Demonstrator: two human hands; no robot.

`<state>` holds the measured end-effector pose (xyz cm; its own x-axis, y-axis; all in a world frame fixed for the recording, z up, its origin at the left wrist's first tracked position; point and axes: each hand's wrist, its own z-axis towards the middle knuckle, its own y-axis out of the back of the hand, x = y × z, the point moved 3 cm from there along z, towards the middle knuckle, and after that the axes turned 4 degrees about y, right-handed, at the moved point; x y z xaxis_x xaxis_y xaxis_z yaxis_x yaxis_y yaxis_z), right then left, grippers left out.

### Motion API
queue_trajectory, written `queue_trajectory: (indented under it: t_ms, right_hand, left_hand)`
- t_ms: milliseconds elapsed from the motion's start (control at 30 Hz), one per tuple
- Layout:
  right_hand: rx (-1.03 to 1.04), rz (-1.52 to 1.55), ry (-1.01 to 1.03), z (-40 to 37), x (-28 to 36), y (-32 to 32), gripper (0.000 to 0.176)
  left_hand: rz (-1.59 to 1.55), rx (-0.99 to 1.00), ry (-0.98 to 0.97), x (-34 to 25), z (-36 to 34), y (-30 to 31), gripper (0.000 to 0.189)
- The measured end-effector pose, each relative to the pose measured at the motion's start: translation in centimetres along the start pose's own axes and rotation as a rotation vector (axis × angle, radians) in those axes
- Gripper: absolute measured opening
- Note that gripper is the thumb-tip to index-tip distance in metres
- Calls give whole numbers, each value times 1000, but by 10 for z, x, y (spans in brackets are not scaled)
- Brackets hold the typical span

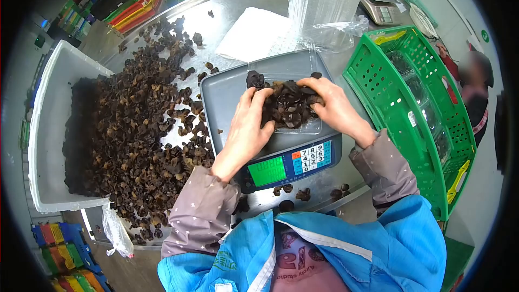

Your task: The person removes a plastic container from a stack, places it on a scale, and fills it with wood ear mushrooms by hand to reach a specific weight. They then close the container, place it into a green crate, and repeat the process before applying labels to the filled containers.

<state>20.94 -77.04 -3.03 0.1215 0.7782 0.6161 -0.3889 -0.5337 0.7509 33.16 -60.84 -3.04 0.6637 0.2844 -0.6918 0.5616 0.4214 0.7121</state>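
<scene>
Snugly, the grip of the left hand (246,125) and right hand (343,109) clasps dark fungus (292,105) on clear plastic atop the scale (219,89), whose left edge a loose heap (146,146) crowds, while a strip of metal bench (230,6) parts its right from the green crate (390,97). Digits stand legible on the keypad (312,157), "studio" on the shirt (300,246); the lit display (267,171) is blurred, and coloured crates (143,8) stack beyond.

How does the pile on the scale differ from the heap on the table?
The pile on the scale is smaller and more compact; the heap on the table spreads widely. The left hand and right hand cup the pile; the heap lies loose. Both consist of dark, curled pieces.
</scene>
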Motion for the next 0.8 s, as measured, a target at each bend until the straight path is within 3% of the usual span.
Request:
queue_trajectory:
  t_ms: [67,233,300,367,433,500,567,600,633,700,800]
  right_hand:
    - [-89,115,-22,-1,-3,6,41]
    - [-130,549,-250,-1,8,26,38]
    - [-144,640,-164,3,32,30,40]
    - [22,632,-177,7,70,22,38]
    - [56,297,357,14,98,-9,46]
    - [224,164,418,13,120,-44,53]
    - [339,171,295,15,137,-48,54]
    - [272,203,371,19,139,-49,54]
    - [203,232,448,23,141,-49,54]
    - [7,227,505,28,136,-39,49]
    - [17,142,181,23,110,-6,44]
  left_hand:
    - [-51,-67,-54,4,-4,6,52]
    - [-271,-224,59,16,-21,17,38]
    - [-597,-235,146,20,-31,17,33]
    - [-1251,-61,372,15,-44,16,46]
    - [-1750,201,432,9,-57,12,55]
    - [-1983,311,426,19,-70,9,55]
    - [-1976,43,579,32,-88,16,49]
    - [-1922,1,616,50,-101,19,40]
    - [-2113,-37,585,66,-109,19,33]
    - [-2085,-84,575,85,-124,36,33]
    - [-1775,-289,564,112,-143,74,28]
